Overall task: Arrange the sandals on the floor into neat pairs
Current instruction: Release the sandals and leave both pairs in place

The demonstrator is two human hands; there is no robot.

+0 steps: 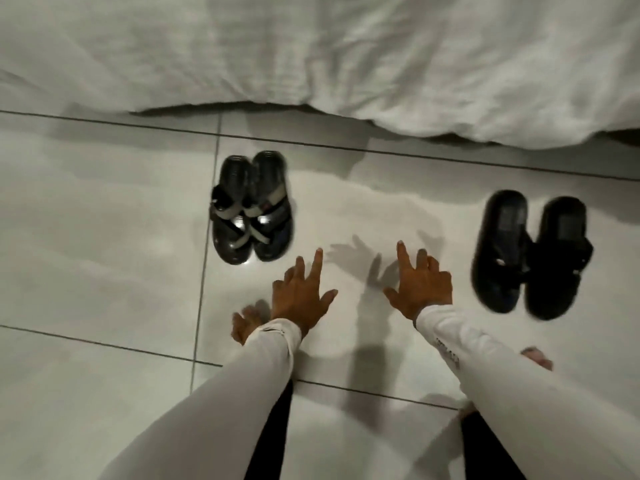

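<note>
Flanking both empty, spread hands: strapped sandals left, black sandals right.

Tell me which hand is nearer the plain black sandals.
Right. The right hand is just left of the plain black sandals. The left hand is farther left, near the strapped sandals.

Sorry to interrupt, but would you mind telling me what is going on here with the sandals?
A person in white sleeves is sorting sandals on a tiled floor beside a white bed cover. Both hands are empty: the left hand and right hand hover with fingers spread between two pairs. The strapped sandals sit side by side on the left, the plain black sandals together on the right.
</note>
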